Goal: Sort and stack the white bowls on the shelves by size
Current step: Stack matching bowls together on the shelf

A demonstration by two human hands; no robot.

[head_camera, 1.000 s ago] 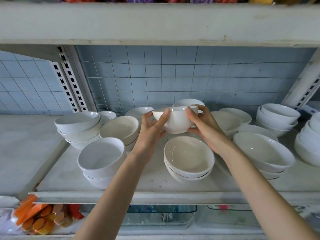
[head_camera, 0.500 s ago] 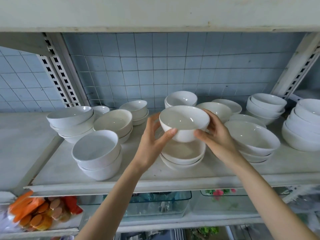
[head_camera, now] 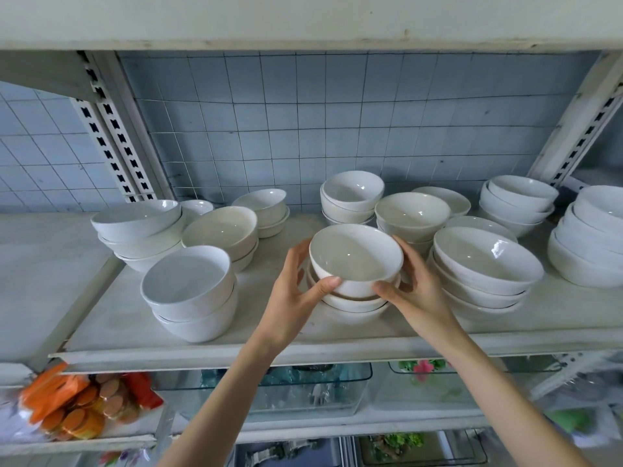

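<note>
White bowls (head_camera: 355, 256); white shelf (head_camera: 236, 345); pale blue grid-tiled wall (head_camera: 303, 129); orange packets (head_camera: 64, 399).

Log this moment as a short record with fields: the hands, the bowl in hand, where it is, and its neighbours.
hands: left hand and right hand grip the held bowl from either side, thumbs in front
bowl state: white, upright, empty
position: atop the centre stack on the shelf; whether it is fully seated cannot be told
to its left: deep bowl stack
to its right: wide bowl stack
</note>
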